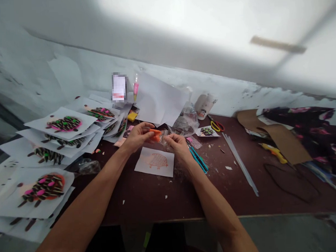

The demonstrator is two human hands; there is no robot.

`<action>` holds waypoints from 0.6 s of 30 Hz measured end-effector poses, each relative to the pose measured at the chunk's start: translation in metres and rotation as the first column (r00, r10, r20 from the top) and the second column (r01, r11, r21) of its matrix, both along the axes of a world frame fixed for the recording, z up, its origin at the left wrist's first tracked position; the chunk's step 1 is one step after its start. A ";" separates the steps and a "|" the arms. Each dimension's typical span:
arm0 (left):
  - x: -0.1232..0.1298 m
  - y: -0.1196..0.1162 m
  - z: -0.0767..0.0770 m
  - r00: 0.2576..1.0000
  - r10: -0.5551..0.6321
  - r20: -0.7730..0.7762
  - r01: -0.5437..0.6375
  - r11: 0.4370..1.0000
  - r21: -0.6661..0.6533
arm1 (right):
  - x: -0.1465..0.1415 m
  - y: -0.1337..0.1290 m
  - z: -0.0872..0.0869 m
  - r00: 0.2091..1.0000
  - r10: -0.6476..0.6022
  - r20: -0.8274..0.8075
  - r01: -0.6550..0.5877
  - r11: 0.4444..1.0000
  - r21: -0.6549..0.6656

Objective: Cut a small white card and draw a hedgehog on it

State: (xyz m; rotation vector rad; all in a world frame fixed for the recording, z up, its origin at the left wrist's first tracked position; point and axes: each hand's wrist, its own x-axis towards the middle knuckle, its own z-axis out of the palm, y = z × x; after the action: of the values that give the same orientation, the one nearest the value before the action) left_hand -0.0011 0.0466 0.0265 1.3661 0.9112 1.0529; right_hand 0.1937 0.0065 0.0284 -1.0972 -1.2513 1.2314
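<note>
My left hand (140,135) is closed on a small orange piece (155,135) that looks like modelling clay, pinched between thumb and fingers. Across from it, my right hand (177,143) pinches a clear plastic wrapper (164,136) that meets the orange piece. Both hands are raised just beyond a white sheet (155,172) lying on the dark table. On that sheet is a hedgehog-like animal drawn in orange lines (158,160). Blue sticks like pens or brushes (198,158) lie beside my right wrist.
Stacked sheets with clay hedgehogs (64,124) cover the left side. Behind my hands are a large white sheet (158,98) and plastic bags (187,120). Farther right lie scissors (217,125), translucent glue sticks (241,165), a yellow tool (273,152) and brown cardboard (287,144).
</note>
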 end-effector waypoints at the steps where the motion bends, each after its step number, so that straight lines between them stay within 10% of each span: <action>1: 0.000 0.000 0.000 1.000 -0.013 0.005 0.013 1.000 0.006 | 0.000 0.000 -0.001 1.000 -0.005 -0.009 0.005 1.000 -0.005; 18: 0.003 -0.009 0.008 0.994 -0.106 0.011 0.106 0.985 -0.137 | -0.002 -0.004 0.003 0.997 0.075 0.006 -0.075 0.997 -0.015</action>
State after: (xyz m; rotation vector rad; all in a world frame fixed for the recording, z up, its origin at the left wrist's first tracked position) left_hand 0.0015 0.0376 0.0341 1.2833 0.8821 0.8956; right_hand 0.1919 0.0030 0.0316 -1.0747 -1.3002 1.2962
